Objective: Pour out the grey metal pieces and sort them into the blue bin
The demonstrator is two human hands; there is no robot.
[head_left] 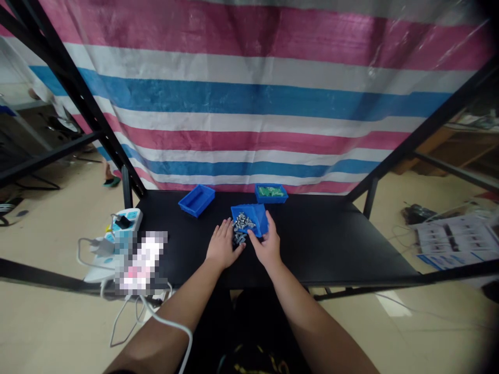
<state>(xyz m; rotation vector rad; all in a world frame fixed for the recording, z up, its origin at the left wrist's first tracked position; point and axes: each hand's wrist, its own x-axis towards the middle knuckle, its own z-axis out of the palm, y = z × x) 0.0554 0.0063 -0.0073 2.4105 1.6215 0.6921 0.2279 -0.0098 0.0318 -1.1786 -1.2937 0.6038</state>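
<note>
My right hand (266, 243) grips the right side of a small blue bin (260, 218), which is tilted toward the left. Small silver metal parts (244, 220) lie inside it, too small to name exactly. More of these loose metal parts (239, 238) rest on the black table just below the bin's left edge. My left hand (222, 244) lies flat beside that little pile, fingers stretched out and thumb apart, holding nothing. Its fingertips come close to the bin's left edge; I cannot tell whether they touch.
Behind stand an empty blue bin (197, 200) and another blue bin (271, 193) with green items. On the left of the black table (331, 244) are a white power strip (132, 221), cables and a blurred-out bright object (144, 262). A striped sheet (249, 124) hangs behind.
</note>
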